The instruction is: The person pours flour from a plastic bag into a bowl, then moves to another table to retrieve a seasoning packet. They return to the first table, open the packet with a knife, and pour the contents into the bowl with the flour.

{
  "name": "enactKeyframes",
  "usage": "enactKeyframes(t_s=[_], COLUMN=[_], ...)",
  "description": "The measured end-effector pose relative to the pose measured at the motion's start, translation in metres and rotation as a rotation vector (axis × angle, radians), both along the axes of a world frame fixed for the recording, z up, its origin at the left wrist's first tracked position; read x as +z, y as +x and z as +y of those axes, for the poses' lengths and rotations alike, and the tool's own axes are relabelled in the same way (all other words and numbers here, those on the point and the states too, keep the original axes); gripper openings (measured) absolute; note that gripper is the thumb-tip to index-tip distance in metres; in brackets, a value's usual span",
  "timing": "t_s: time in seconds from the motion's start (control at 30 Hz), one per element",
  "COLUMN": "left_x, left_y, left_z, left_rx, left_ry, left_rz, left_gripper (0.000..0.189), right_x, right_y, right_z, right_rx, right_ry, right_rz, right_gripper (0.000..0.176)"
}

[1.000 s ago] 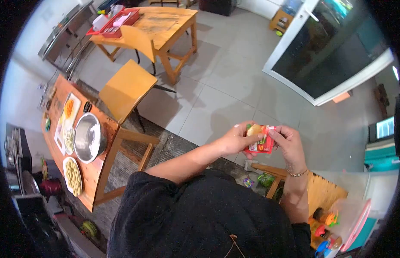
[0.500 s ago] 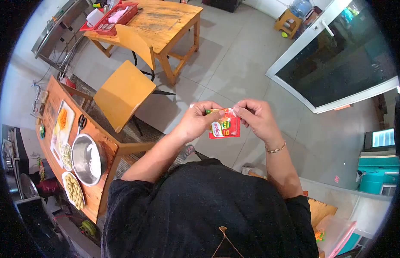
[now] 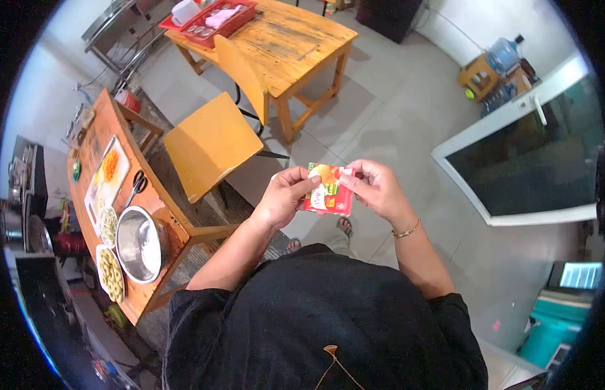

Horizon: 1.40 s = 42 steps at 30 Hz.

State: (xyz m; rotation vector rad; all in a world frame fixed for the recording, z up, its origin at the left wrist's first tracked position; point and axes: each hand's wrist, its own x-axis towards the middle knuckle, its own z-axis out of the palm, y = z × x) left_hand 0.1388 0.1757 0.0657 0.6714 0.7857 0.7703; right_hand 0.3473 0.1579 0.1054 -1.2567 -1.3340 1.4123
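Observation:
A small red seasoning sachet (image 3: 329, 197) with a green corner and a white brand label is held up in front of my chest. My left hand (image 3: 288, 195) pinches its left side, thumb on the front. At the upper right corner, my right hand (image 3: 378, 192) grips the sachet between thumb and fingers. Whether the top edge is torn I cannot make out. To the left, a metal bowl (image 3: 140, 244) stands on the wooden table (image 3: 169, 242), apart from both hands.
Beside the bowl are a plate of pale pieces (image 3: 110, 273), a plate of bean sprouts (image 3: 108, 226), scissors (image 3: 137, 186) and a cutting board with shredded carrot (image 3: 110, 166). A yellow chair (image 3: 211, 146) stands ahead left, before another table (image 3: 309, 39). A white-framed door (image 3: 520, 149) is at right.
My view has turned right, so the tables and chair sit further right in the picture. Both hands still hold the sachet, and its front now lies more fully exposed between them.

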Motion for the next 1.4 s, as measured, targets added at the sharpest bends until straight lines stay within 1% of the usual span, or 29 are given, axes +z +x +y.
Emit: enactKeyframes(t_s=[0.03,0.13,0.17,0.2,0.27,0.37,0.47,0.5,0.6,0.63,0.7,0.77,0.83,0.87,0.93,1.03,1.1,1.2,1.27,1.3,1.33,1.4], left_x=[0.0,0.011,0.017,0.013,0.006,-0.001,-0.009,-0.013,-0.024,-0.026,-0.024,-0.013,-0.021,-0.024,-0.015,-0.016,-0.023,-0.023,-0.019,-0.023,-0.021,-0.009], left_y=[-0.001,0.016,0.022,0.027,0.043,0.075,0.092,0.094,0.094,0.094,0.089,0.09,0.087,0.086,0.083,0.076,0.076,0.102,0.126,0.141,0.135,0.15], left_z=[0.004,0.014,0.014,0.017,0.026,0.034,0.038,0.04,0.052,0.06,0.069,0.073,0.078,0.079,0.079,0.074,0.071,0.048,0.026,0.018,0.003,-0.025], left_rx=[0.006,0.074,0.046,-0.008,-0.019,0.198,0.196,0.172,0.154,0.128,0.029,-0.09,-0.163,-0.208,-0.299,-0.449,-0.629,-0.925,-1.085,-1.178,-1.254,-1.391], left_ry=[0.007,0.012,0.028,0.065,0.061,0.049,-0.047,-0.064,-0.112,-0.165,-0.119,-0.075,-0.062,-0.063,-0.039,0.048,0.108,0.181,0.234,0.275,0.321,0.389], left_rz=[0.024,0.02,0.031,0.051,0.008,-0.196,-0.225,-0.15,-0.189,-0.212,-0.125,0.001,0.027,0.045,0.099,0.165,0.126,0.033,0.008,0.012,-0.026,-0.092], left_gripper=[0.014,0.017,0.019,0.02,0.022,0.026,0.026,0.027,0.028,0.029,0.028,0.028,0.026,0.025,0.025,0.026,0.031,0.045,0.057,0.07,0.07,0.069], right_x=[-0.008,-0.012,-0.008,-0.001,0.01,0.015,0.008,0.014,0.049,0.043,0.019,0.002,0.015,0.03,0.012,-0.009,-0.002,-0.002,-0.032,-0.043,-0.032,0.006], right_y=[0.01,0.031,0.037,0.042,0.053,0.064,0.075,0.081,0.112,0.122,0.143,0.148,0.138,0.128,0.113,0.096,0.076,0.054,0.056,0.059,0.037,0.022], right_z=[0.009,0.039,0.046,0.055,0.071,0.083,0.085,0.086,0.089,0.089,0.089,0.066,0.045,0.036,0.01,-0.039,-0.071,-0.117,-0.147,-0.161,-0.179,-0.203], right_rx=[0.079,0.202,0.224,0.24,0.261,0.349,0.401,0.377,0.368,0.321,0.193,0.168,0.203,0.255,0.043,-0.061,0.072,-0.305,-0.453,-0.519,-0.493,-0.426], right_ry=[-0.099,-0.157,-0.124,-0.134,-0.162,-0.12,0.067,0.09,-0.208,-0.032,0.286,0.328,0.236,0.115,0.095,-0.067,0.116,-0.188,-0.212,-0.222,-0.18,-0.077], right_rz=[-0.018,-0.029,-0.026,0.017,0.098,-0.176,-0.341,-0.366,-0.055,-0.329,-0.907,-0.763,-0.696,-0.678,-1.177,-1.238,-0.815,-0.977,-1.054,-1.099,-0.977,-0.718], right_gripper=[0.019,0.02,0.02,0.021,0.022,0.025,0.029,0.033,0.031,0.032,0.034,0.036,0.036,0.035,0.027,0.021,0.02,0.02,0.02,0.02,0.02,0.021])
